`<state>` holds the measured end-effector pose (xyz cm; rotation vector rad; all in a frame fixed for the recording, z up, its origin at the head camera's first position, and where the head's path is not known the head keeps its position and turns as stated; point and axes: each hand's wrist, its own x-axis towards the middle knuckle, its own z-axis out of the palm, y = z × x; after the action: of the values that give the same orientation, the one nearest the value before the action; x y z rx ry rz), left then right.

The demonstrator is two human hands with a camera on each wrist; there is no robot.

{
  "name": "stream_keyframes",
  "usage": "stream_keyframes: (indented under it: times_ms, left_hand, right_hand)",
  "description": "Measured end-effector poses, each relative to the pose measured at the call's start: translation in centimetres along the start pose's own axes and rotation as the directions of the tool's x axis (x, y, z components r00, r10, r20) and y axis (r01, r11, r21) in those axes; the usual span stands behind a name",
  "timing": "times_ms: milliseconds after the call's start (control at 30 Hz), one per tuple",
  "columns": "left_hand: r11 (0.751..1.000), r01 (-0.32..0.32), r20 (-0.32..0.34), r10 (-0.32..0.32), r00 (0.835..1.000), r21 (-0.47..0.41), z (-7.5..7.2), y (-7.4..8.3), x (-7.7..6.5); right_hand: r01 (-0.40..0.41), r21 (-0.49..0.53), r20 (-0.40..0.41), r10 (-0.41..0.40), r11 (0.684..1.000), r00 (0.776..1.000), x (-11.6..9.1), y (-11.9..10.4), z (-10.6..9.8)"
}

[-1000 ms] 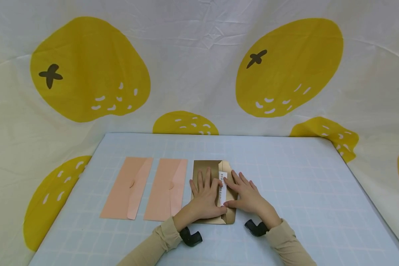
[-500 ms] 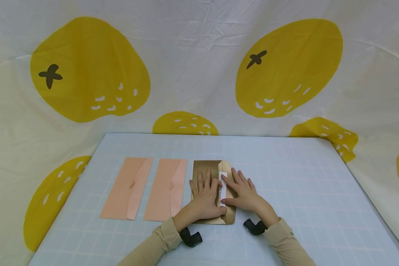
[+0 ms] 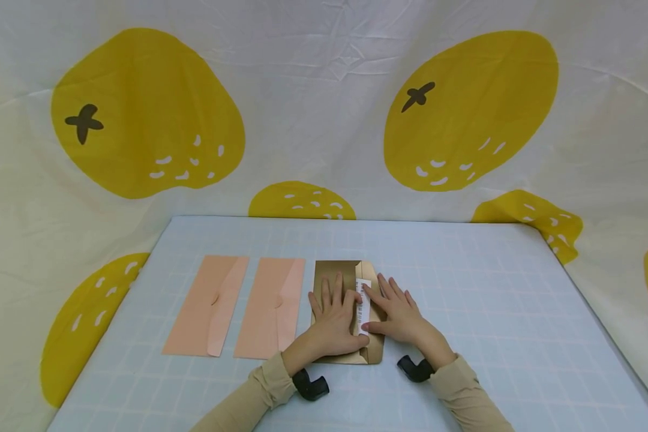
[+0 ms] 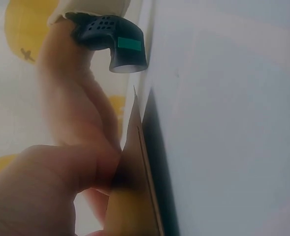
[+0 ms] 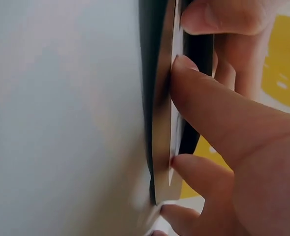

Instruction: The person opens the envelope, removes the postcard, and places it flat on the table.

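Note:
A gold-brown envelope [image 3: 335,269] lies on the table with its flap [image 3: 375,349] opened out to the right. Along the base of that flap runs a white strip [image 3: 363,313] with dark print, partly hidden by fingers. My left hand [image 3: 332,329] rests on the envelope's body, fingers spread, thumb near the front edge. With its thumb and index fingertips set apart, my right hand [image 3: 402,315] touches the strip; its other fingers reach over the flap's right edge. The right wrist view shows these fingertips against the strip [image 5: 176,128]. The envelope's edge [image 4: 137,187] stands slightly off the table there.
Two pink envelopes [image 3: 200,312] [image 3: 261,312] lie side by side left of the gold one, flaps folded over. The tabletop [image 3: 507,300] has a pale blue checked cover. Behind it hangs a white cloth [image 3: 313,108] with yellow fruit prints. Each wrist wears a black device [image 3: 310,386].
My right hand's thumb and index have shifted slightly away from me along the strip. The left hand and the envelopes have stayed in place.

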<state>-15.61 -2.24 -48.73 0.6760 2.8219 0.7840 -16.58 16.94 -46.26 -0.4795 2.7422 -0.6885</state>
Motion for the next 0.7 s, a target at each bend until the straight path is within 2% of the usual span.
stream_keyframes:
  times_ms: [267,433,700]
  left_hand:
    - [1.000,0.000,0.001,0.000,1.000,0.005,0.0,0.1,0.0]
    - [1.000,-0.001,0.003,0.001,1.000,0.009,0.0,0.1,0.1]
    - [1.000,-0.004,-0.001,0.004,1.000,0.009,0.1,0.1,0.0]
  right_hand:
    - [0.058,0.021,0.018,-0.059,0.998,0.998,-0.4,1.0,-0.8]
    - [0.068,0.043,0.026,-0.069,0.997,0.997,-0.4,1.4,-1.4]
    - [0.090,0.145,0.040,-0.096,0.985,0.995,-0.5,1.5,-1.4]
